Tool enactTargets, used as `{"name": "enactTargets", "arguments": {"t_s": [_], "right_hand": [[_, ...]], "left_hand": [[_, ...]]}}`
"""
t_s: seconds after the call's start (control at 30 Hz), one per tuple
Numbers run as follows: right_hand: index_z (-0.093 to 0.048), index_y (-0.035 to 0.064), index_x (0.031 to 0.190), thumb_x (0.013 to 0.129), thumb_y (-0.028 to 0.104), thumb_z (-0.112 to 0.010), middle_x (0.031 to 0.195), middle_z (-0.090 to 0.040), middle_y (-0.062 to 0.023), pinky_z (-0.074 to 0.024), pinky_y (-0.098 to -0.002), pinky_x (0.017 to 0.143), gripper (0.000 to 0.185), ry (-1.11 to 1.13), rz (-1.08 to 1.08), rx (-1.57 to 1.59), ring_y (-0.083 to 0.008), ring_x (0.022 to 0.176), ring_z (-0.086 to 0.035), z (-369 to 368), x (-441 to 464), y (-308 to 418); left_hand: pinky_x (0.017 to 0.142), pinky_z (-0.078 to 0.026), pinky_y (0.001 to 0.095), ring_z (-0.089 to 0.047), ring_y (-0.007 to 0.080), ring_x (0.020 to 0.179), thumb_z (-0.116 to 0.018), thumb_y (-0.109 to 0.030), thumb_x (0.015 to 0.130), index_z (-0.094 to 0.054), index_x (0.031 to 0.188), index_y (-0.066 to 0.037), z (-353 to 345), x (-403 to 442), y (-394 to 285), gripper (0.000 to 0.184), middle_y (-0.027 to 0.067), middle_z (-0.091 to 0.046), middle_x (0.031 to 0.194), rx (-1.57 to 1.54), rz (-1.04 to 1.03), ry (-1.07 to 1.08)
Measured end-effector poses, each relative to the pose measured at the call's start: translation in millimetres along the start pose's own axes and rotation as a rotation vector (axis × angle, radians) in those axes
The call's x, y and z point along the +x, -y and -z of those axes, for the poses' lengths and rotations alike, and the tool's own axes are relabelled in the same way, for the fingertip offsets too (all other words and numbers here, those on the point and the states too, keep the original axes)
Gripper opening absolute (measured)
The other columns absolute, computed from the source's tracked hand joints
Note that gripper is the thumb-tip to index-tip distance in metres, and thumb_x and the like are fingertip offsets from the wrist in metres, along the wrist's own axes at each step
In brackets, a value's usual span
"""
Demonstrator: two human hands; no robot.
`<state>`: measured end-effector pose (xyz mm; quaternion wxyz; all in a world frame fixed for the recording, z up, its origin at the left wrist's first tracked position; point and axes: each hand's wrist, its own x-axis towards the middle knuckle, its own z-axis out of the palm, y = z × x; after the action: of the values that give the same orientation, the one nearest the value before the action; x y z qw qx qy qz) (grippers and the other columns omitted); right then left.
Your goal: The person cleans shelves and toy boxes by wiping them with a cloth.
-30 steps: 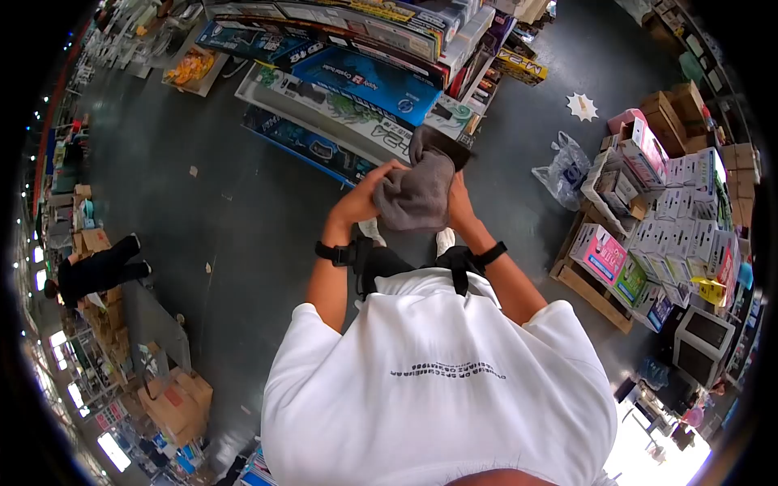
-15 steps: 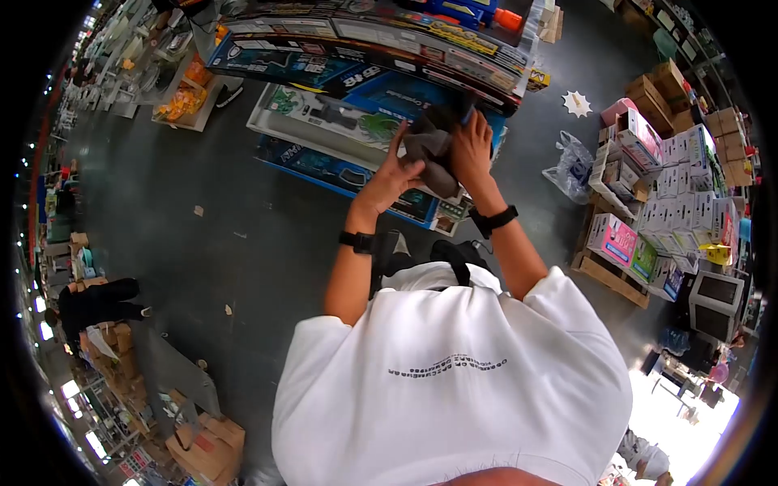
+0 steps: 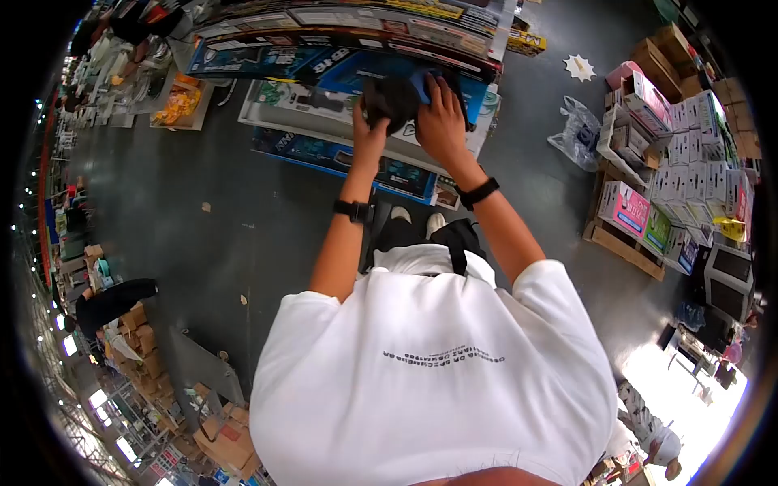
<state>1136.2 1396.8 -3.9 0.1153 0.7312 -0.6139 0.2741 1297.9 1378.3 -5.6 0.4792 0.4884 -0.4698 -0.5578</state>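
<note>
My left hand [image 3: 369, 134] grips a dark grey, soft-looking bundle like cloth [image 3: 392, 101], thumb and fingers around its near left side. My right hand [image 3: 442, 121] has its fingers bent over a dark item with a blue patch [image 3: 423, 79] just right of the bundle. Whether these are one piece or two I cannot tell. Both hands are above a stack of long boxes. A blue box [image 3: 361, 77] with printed pictures lies just beneath them, and a white-edged box [image 3: 279, 121] shows a green-and-grey picture.
More long boxes [image 3: 340, 18] are piled at the far side. A clear plastic bag [image 3: 577, 134] and a white star-shaped piece [image 3: 579, 68] lie on the floor to the right, near a pallet [image 3: 624, 249] of stacked cartons. Brown cartons [image 3: 231, 441] stand at the lower left.
Both hands have moved up and left in view with the dark bundle, farther over the boxes. A blue patch now shows more clearly by my right fingers.
</note>
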Motion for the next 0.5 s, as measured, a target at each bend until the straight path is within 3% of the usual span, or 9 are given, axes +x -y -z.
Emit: {"name": "enactTargets", "arguments": {"t_s": [0.07, 0.13, 0.17, 0.23, 0.3, 0.33, 0.43, 0.5], "right_hand": [[-0.069, -0.0012, 0.078, 0.074, 0.009, -0.065, 0.144, -0.044, -0.0205, -0.0343, -0.0476, 0.111, 0.012, 0.003, -0.019, -0.006, -0.0381, 0.135, -0.039, 18, -20, -17], [-0.068, -0.0038, 0.084, 0.076, 0.007, -0.063, 0.147, -0.041, -0.0198, -0.0336, -0.0472, 0.112, 0.014, 0.01, -0.039, 0.019, -0.0378, 0.137, -0.037, 29, -39, -30], [-0.066, -0.0064, 0.09, 0.078, 0.005, -0.061, 0.15, -0.037, -0.0191, -0.0329, -0.0469, 0.113, 0.017, 0.01, -0.051, 0.041, -0.0376, 0.139, -0.036, 33, -45, -34], [-0.066, -0.0059, 0.091, 0.081, 0.004, -0.059, 0.151, -0.035, -0.0194, -0.0306, -0.0472, 0.115, 0.015, 0.042, -0.057, 0.022, -0.0364, 0.142, -0.032, 36, -48, -40], [-0.064, -0.006, 0.107, 0.082, 0.005, -0.059, 0.152, -0.033, -0.0196, -0.03, -0.0471, 0.115, 0.028, 0.057, -0.054, 0.007, -0.036, 0.143, -0.03, 41, -53, -44], [-0.056, -0.0052, 0.126, 0.082, 0.006, -0.06, 0.153, -0.031, -0.0197, -0.0288, -0.0467, 0.116, 0.045, 0.096, -0.059, -0.033, -0.0358, 0.144, -0.028, 42, -52, -45], [-0.047, -0.0051, 0.136, 0.082, 0.009, -0.062, 0.153, -0.031, -0.0209, -0.0289, -0.0466, 0.116, 0.058, 0.152, -0.055, -0.057, -0.0373, 0.144, -0.028, 43, -43, -35], [-0.05, -0.0063, 0.133, 0.081, 0.016, -0.066, 0.152, -0.032, -0.023, -0.0305, -0.0464, 0.115, 0.059, 0.164, -0.041, -0.074, -0.0386, 0.143, -0.03, 39, -32, -20]], "left_hand": [[0.106, -0.04, 0.0398, -0.049, 0.0276, 0.126, -0.062, -0.012, 0.091, -0.041, 0.143, -0.009, -21, -14, 25, 0.056, 0.0117, -0.051, 0.136, -0.153, 0.1, 0.007], [0.108, -0.037, 0.0437, -0.046, 0.0258, 0.132, -0.058, -0.027, 0.096, -0.045, 0.141, -0.013, -22, -21, 73, 0.049, 0.0092, -0.05, 0.142, -0.598, 0.546, 0.202], [0.109, -0.035, 0.0463, -0.048, 0.0245, 0.131, -0.05, -0.037, 0.099, -0.045, 0.141, -0.013, -29, -32, 72, 0.049, 0.0068, -0.054, 0.139, -0.666, 0.604, 0.273], [0.112, -0.032, 0.0473, -0.044, 0.0246, 0.134, -0.043, -0.042, 0.101, -0.044, 0.143, -0.014, -44, -34, 82, 0.051, 0.0061, -0.049, 0.145, -0.64, 0.588, 0.444], [0.112, -0.031, 0.0473, -0.043, 0.0244, 0.135, -0.04, -0.043, 0.102, -0.042, 0.144, -0.014, -57, -34, 76, 0.052, 0.0057, -0.047, 0.147, -0.791, 0.631, 0.475], [0.113, -0.03, 0.0472, -0.041, 0.0241, 0.137, -0.037, -0.045, 0.103, -0.04, 0.145, -0.015, -61, -34, 71, 0.053, 0.0054, -0.045, 0.149, -0.936, 0.665, 0.487], [0.113, -0.03, 0.0478, -0.038, 0.0239, 0.139, -0.034, -0.048, 0.103, -0.035, 0.149, -0.015, -67, -26, 77, 0.056, 0.005, -0.04, 0.152, -1.0, 0.607, 0.538], [0.114, -0.03, 0.046, -0.039, 0.0241, 0.138, -0.036, -0.05, 0.103, -0.033, 0.151, -0.015, -55, -13, 89, 0.059, 0.0043, -0.04, 0.152, -1.005, 0.596, 0.536]]}}
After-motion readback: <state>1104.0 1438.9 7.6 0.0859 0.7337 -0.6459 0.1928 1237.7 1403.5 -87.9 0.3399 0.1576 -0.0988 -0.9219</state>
